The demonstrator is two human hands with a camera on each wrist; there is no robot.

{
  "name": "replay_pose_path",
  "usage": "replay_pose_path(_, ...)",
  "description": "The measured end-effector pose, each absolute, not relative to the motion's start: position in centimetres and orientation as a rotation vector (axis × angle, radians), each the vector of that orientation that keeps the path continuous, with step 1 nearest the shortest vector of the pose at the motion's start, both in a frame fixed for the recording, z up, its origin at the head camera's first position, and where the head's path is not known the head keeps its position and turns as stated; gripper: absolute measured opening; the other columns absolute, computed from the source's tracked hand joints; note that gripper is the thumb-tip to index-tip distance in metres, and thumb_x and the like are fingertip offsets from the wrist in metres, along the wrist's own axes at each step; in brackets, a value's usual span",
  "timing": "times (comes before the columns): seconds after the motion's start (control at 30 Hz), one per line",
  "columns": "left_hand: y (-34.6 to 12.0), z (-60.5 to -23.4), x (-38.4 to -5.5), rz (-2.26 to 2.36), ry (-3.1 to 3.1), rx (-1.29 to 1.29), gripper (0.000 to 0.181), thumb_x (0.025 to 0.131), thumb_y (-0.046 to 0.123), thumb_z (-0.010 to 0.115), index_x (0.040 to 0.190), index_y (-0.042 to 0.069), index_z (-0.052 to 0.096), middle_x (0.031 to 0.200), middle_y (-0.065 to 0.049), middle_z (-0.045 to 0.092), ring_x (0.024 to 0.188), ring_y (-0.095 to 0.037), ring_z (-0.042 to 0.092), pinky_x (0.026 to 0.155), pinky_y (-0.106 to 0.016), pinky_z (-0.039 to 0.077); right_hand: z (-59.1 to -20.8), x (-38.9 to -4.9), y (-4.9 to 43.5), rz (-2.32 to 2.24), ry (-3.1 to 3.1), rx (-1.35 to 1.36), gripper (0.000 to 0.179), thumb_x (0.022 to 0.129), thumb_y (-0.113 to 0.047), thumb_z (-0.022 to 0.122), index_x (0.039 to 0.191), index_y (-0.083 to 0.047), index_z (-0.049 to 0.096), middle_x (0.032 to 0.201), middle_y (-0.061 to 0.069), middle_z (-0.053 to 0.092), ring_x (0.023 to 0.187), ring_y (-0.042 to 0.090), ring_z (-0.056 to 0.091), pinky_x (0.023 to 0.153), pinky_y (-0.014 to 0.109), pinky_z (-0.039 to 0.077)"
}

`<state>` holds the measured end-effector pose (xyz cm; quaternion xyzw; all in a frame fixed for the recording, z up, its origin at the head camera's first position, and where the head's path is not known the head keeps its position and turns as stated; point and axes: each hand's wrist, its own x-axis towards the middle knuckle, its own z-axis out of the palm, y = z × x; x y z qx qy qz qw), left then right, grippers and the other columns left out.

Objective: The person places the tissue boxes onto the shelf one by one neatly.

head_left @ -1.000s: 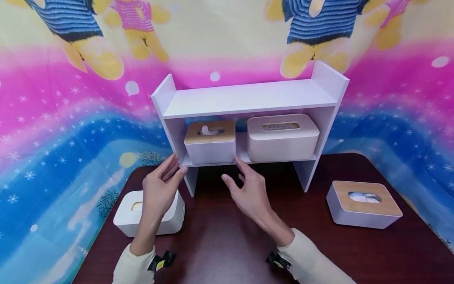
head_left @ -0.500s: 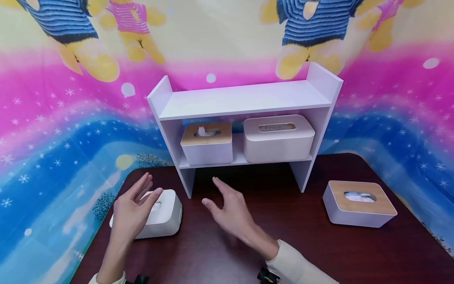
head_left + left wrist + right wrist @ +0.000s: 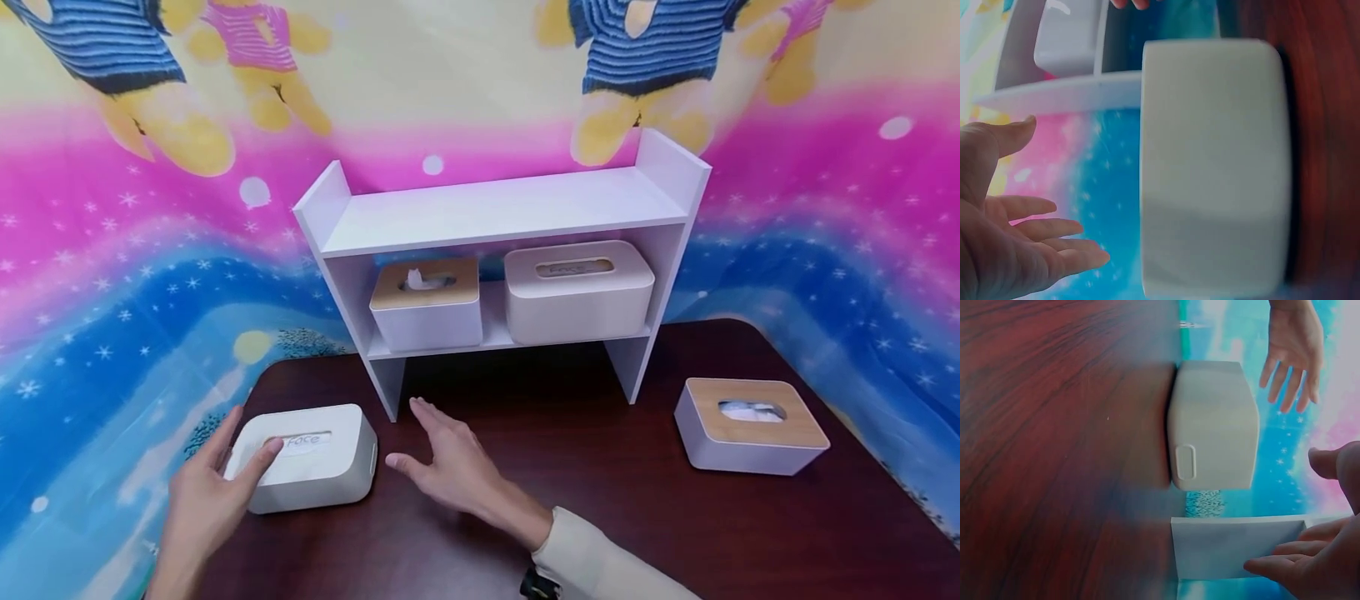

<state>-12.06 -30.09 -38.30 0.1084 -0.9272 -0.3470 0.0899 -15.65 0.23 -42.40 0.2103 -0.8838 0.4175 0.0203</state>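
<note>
A white tissue box (image 3: 318,483) sits at the left of the table, the word "Face" showing through its top slot. My left hand (image 3: 210,492) hovers over its left end, fingers extended and thumb apart; the left wrist view shows a gap between hand (image 3: 1010,231) and box (image 3: 1216,169). To the right of that box my right hand (image 3: 457,467) is held above the table with straight fingers, touching nothing. On the shelf's middle board stand a wood-lidded tissue box (image 3: 427,325) with tissue poking out and a larger cream tissue box (image 3: 577,308).
The white two-tier shelf (image 3: 510,208) stands at the back of the dark wooden table (image 3: 600,517). Another wood-lidded tissue box (image 3: 750,433) lies at the right. A patterned cloth (image 3: 112,292) hangs behind and along the sides.
Both hands have left the wood-lidded box on the shelf and moved left and down towards the white tissue box. The head view has shifted slightly right.
</note>
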Motion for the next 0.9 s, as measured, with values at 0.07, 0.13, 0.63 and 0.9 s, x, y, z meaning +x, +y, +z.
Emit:
replay_pose_path(0.07, -30.9, -38.6, -11.9, -1.012, -2.77, 0.336, 0.093, 0.102, 0.054, 0.071, 0.173, 0.022, 0.021, 0.175, -0.022, 0.029, 0.15, -0.055, 0.043, 0.114, -0.064, 0.047, -42.5, -15.8, -0.2, 1.281, -2.77, 0.655, 0.084, 0.1, -0.05, 0.075, 0.166, -0.01, 0.042, 0.171, 0.008, 0.044, 0.156, 0.026, 0.046, 0.126, 0.05, 0.043)
replay_pose_path(0.13, -31.6, -38.9, -11.8, -0.98, -2.791, 0.349, 0.095, 0.102, 0.055, 0.069, 0.173, 0.02, 0.017, 0.176, -0.024, 0.026, 0.151, -0.057, 0.041, 0.114, -0.068, 0.045, -42.7, -15.9, -0.6, 1.273, -2.795, 0.667, 0.087, 0.098, -0.053, 0.075, 0.166, -0.01, 0.041, 0.172, 0.007, 0.042, 0.157, 0.027, 0.046, 0.126, 0.05, 0.042)
replay_pose_path(0.63, -35.0, -41.4, -12.4, -0.957, -3.179, 0.418, 0.125, 0.103, 0.072, 0.052, 0.158, -0.001, -0.033, 0.168, -0.035, -0.023, 0.154, -0.067, 0.013, 0.12, -0.078, 0.031, -44.6, -16.2, -3.3, 1.275, -2.901, 0.805, 0.11, 0.09, -0.062, 0.081, 0.172, -0.014, 0.026, 0.178, 0.007, 0.03, 0.161, 0.027, 0.038, 0.128, 0.042, 0.04)
replay_pose_path(0.9, -34.9, -42.3, -12.7, -0.999, -3.25, 0.441, 0.127, 0.103, 0.074, 0.048, 0.154, -0.004, -0.039, 0.164, -0.034, -0.033, 0.154, -0.068, 0.006, 0.122, -0.078, 0.028, -45.2, -16.2, -4.2, 1.371, -2.899, 0.773, 0.111, 0.091, -0.061, 0.08, 0.172, -0.01, 0.023, 0.179, 0.01, 0.027, 0.163, 0.027, 0.034, 0.13, 0.039, 0.037)
